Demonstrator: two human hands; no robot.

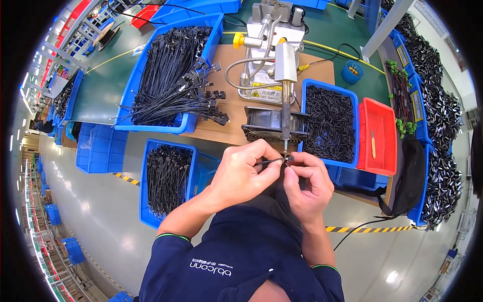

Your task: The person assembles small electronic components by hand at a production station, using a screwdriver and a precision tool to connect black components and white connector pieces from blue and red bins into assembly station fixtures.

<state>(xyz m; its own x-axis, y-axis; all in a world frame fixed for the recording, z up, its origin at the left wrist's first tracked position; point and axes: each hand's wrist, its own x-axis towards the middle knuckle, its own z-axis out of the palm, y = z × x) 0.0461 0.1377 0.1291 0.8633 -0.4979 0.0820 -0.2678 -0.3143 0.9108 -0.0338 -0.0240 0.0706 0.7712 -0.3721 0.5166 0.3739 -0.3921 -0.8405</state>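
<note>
Both hands meet just under the tip of a soldering machine (286,108). In my left hand (244,171), a thin black cable (269,161) is pinched between thumb and fingers. My right hand (309,189) has its thumb and fingertips closed on a small black connector (289,158) at the cable's end. The cable end and connector sit close to the metal tip; whether they touch it I cannot tell. Behind my fingers stands a dark wire spool (274,121).
Black cables fill a blue bin (188,123) at the left and a lower blue bin (143,189). Small black sleeve-like parts fill a blue tray (329,121) at the right, beside a red tray (377,133) with a wooden-looking stick. A blue cup (352,73) stands further back.
</note>
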